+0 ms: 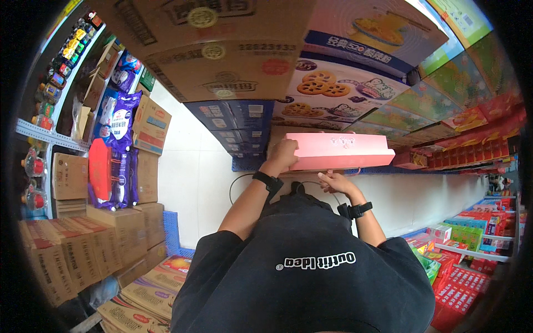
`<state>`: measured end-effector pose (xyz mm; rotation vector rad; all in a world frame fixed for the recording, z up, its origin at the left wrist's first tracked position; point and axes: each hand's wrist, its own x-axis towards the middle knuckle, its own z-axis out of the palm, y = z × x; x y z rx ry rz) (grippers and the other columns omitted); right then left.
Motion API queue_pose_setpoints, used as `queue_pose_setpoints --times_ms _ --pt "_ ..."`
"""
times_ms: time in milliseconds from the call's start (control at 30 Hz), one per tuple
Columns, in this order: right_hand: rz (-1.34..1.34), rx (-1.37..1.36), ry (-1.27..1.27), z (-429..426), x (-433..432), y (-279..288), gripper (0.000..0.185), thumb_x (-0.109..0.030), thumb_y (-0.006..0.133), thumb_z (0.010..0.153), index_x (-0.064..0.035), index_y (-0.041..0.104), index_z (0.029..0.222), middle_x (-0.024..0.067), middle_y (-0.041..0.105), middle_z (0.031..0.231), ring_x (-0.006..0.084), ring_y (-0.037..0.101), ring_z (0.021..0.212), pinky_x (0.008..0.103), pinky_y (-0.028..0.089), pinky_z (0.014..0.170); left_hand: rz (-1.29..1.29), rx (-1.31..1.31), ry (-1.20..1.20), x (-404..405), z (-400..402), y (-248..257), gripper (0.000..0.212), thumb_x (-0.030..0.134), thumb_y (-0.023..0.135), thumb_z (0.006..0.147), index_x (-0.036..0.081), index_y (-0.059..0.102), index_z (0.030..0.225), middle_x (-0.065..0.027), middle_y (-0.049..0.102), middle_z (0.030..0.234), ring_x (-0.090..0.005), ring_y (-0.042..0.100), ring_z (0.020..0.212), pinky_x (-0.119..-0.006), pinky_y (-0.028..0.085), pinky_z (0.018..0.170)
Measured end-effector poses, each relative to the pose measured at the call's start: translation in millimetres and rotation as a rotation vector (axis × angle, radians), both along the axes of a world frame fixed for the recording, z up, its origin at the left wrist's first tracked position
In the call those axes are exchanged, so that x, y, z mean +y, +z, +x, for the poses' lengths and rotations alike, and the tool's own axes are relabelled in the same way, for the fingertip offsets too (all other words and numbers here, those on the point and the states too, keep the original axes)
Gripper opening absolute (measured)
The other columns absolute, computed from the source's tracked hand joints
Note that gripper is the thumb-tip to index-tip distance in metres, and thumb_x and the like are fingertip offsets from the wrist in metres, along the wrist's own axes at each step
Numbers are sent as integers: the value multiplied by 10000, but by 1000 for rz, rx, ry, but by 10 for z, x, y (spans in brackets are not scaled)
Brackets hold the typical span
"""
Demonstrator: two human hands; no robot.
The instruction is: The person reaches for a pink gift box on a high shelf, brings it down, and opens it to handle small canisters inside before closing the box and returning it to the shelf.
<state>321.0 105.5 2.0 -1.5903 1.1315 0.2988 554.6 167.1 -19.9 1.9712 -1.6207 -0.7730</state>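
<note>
A pink gift box (341, 152) with a flower-like pattern lies across in front of me, beside the stacked cartons. Around its left end, my left hand (285, 153) is closed, with the fingers over the edge. My right hand (336, 183) is just below the box's near side, its fingers loosely curled close to a thin pink cord handle (356, 171). Whether those fingers hold the cord cannot be told. Both wrists wear black bands.
Tall brown cartons (225, 70) and white cookie cartons (329, 91) rise ahead, above a blue plastic pallet (245, 163). At left, shelves hold bottles, purple bags (121, 166) and a red gift box (100, 168). Colourful packages (462, 233) fill the right. Pale floor tiles (183, 183) show between.
</note>
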Motion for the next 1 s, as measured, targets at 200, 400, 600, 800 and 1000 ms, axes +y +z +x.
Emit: queue_pose_setpoints --times_ms 200,400,600,800,1000 --pt "303 -196 -614 208 207 81 783 -621 535 805 -3 391 1263 159 567 1056 243 593 948 356 514 756 -254 -96 -46 181 -168 334 137 91 653 660 32 586 763 -135 625 817 -311 583 848 -390 465 760" --pt "507 -369 -649 571 257 160 646 -593 527 827 -58 488 1187 160 546 1098 256 580 985 361 512 815 -518 -227 -44 294 -400 222 84 106 560 706 56 578 771 -83 585 784 -261 561 826 -377 459 722" --pt "472 -380 -762 606 272 16 505 -484 519 877 -51 515 1137 87 564 1083 218 578 959 353 477 843 -529 -191 -204 351 -416 188 132 138 532 759 104 612 859 -68 612 802 -234 572 834 -372 453 739" --pt "537 -491 -895 470 249 -224 295 -298 584 862 -57 554 1030 84 612 961 206 606 870 328 524 753 -467 -240 -229 417 -417 184 131 137 526 770 130 639 838 -57 619 791 -226 582 835 -369 457 753" --pt "444 -513 -953 488 293 -259 237 -228 593 840 -15 576 943 116 598 871 213 608 833 340 554 705 -507 -167 -264 490 -314 158 126 133 553 743 94 642 823 -68 613 796 -238 579 842 -364 465 729"
